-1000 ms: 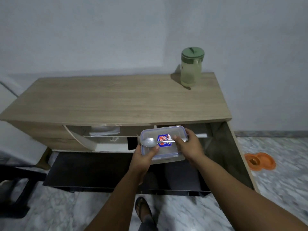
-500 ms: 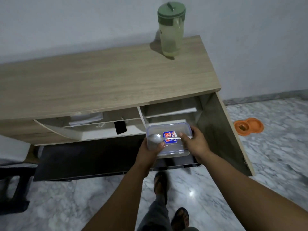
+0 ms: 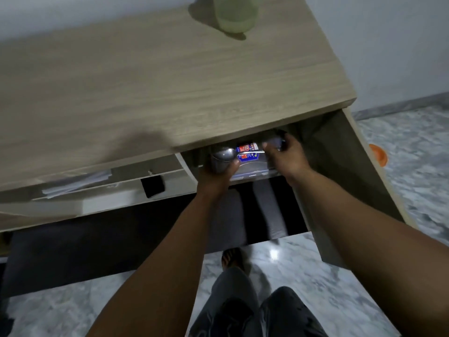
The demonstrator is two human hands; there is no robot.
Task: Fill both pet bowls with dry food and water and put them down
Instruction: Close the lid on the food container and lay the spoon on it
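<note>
A clear plastic food container (image 3: 250, 164) with a blue and red label sits between both my hands, half under the edge of the wooden cabinet top (image 3: 150, 88), inside the right shelf opening. My left hand (image 3: 220, 170) grips its left end, thumb pressing a metal spoon (image 3: 224, 154) onto the lid. My right hand (image 3: 285, 155) holds the right end and the spoon's handle. Part of the orange pet bowl (image 3: 377, 154) shows on the floor to the right, past the cabinet's side panel.
A pale green water jug (image 3: 234, 17) stands on the cabinet top at the back right, its upper part out of frame. The left shelf holds papers (image 3: 77, 182) and a black phone (image 3: 153, 186). My feet stand on the marble floor (image 3: 303, 268) below.
I have stepped closer and leaned down. Both hands have carried the container and spoon forward, from in front of the cabinet into the right shelf opening under the top.
</note>
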